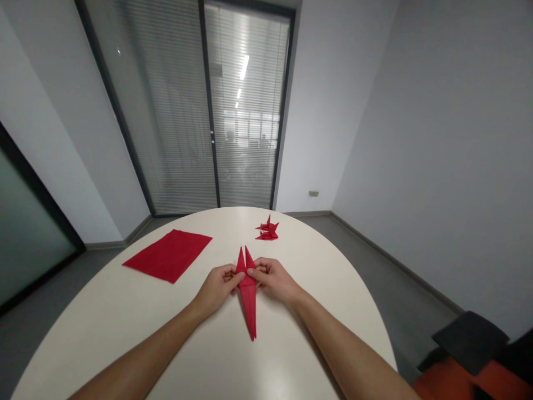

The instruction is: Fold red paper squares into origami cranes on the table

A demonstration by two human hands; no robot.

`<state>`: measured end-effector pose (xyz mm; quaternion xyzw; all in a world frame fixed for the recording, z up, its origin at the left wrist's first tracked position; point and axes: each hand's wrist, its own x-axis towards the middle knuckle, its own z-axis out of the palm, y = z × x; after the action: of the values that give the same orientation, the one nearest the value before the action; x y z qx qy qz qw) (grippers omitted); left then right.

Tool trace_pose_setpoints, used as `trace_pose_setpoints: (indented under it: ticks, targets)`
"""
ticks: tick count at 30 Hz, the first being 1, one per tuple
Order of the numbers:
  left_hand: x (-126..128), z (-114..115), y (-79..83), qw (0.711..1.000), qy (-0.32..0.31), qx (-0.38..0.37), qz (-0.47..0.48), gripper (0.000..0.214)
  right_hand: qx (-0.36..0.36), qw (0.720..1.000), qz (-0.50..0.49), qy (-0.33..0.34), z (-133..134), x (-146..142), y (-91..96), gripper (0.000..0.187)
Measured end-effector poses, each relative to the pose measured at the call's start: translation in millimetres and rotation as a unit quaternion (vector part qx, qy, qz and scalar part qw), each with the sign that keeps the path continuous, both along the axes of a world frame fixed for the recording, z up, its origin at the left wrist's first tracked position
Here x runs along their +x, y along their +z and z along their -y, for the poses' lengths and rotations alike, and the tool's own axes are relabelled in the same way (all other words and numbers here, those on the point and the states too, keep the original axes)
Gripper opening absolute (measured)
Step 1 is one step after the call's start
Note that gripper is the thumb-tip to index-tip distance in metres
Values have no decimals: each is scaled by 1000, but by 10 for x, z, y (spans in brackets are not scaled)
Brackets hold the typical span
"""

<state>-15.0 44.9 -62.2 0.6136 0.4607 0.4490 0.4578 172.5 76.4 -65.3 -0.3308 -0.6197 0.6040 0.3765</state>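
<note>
A folded red paper piece (249, 305), long and narrow, is held over the table between my two hands. Two slim points stick up at its far end, and it tapers to a tip towards me. My left hand (219, 286) pinches its left side, thumb on top and fingers curled beneath. On the opposite side my right hand (275, 278) grips it the same way, its thumb pressed near the middle. The fingertips under the paper are partly hidden. Beyond my hands lies a small finished-looking red origami figure (270, 229) with several spikes.
The round white table (291, 355) spreads under my arms. A flat red sheet (170, 256) lies on its left part. Past the far edge stand a glass door with blinds (250, 111) and pale walls. A black and orange chair (470, 355) is at lower right.
</note>
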Motion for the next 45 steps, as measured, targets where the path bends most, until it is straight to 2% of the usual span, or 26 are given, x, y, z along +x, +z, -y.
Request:
trace_pose_setpoints:
  ticks: [11,16,21,27,29,34,37,39,42,45]
  targets:
    - [22,43,32,999,-46,-20,-10,30,34,999,-1,-11,-55,15,-13,40]
    - [23,31,16,999,-25,-19,22,34,38,999,12,-12,-64,42,-22,40]
    - [9,19,-9,1000,-28,-10,2,31,43,998,31,-37,-60,12,-47,44]
    - [11,13,-19,999,-7,28,-32,24,50,996,26,-72,-43,-4,-8,38]
    - [5,2,-33,999,6,35,-33,24,46,996,27,-75,-21,5,11,41]
    - [-12,-31,-83,998,39,36,-19,29,-13,999,16,-27,10,22,-10,68]
    - [-29,-48,-128,998,44,34,-35,32,-25,999,4,-20,-15,18,-69,71]
    - [-52,-58,-165,994,58,56,-76,34,-28,999,-5,-20,-36,15,-109,67]
    - [-99,-62,-210,966,94,158,-180,36,-15,1000,1,-13,-50,14,-145,56]
    - [-130,-51,-223,929,63,254,-260,27,24,998,39,-33,-39,13,-141,45]
